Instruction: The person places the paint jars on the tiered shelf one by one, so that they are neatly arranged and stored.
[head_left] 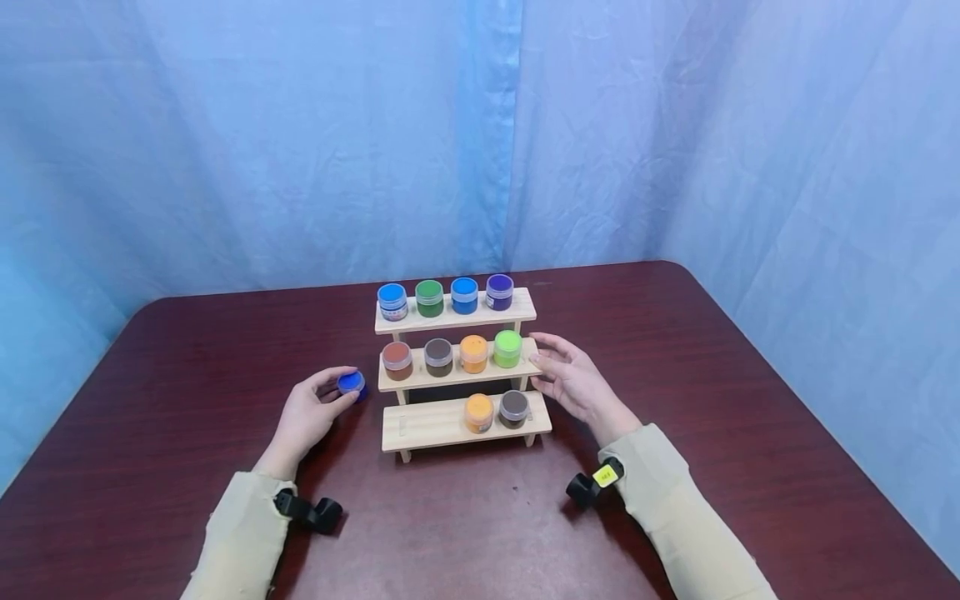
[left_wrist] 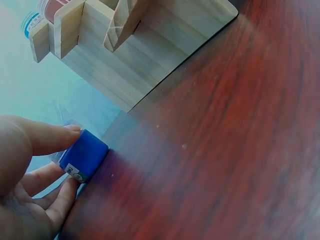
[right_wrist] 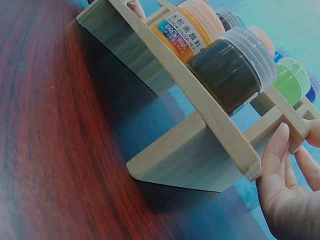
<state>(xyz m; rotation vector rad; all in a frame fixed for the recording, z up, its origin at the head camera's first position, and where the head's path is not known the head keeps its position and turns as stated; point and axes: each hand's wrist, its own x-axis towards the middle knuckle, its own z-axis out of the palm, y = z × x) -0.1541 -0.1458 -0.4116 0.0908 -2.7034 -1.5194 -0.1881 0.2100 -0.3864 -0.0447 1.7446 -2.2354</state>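
My left hand (head_left: 311, 414) pinches a small blue paint jar (head_left: 352, 383) between thumb and fingers. This jar is on the table, left of a three-tier wooden rack (head_left: 431, 423); in the left wrist view, the blue jar (left_wrist: 86, 155) shows tilted, with a small label at its base. At the rack's right end, my right hand (head_left: 577, 385) grips the edge of the middle tier. The right wrist view shows its fingers (right_wrist: 276, 155) around that tier's end. On the bottom tier, toward the right, stand an orange jar (head_left: 478, 413) and a dark brown jar (head_left: 513, 409).
The middle tier bears a reddish-brown jar (head_left: 397, 361), a dark brown jar (head_left: 438, 357), an orange jar (head_left: 473, 354) and a light green jar (head_left: 507, 348). Blue, green and purple jars line the top tier (head_left: 517, 315). Behind the dark red table (head_left: 465, 533) hang blue curtains (head_left: 337, 142).
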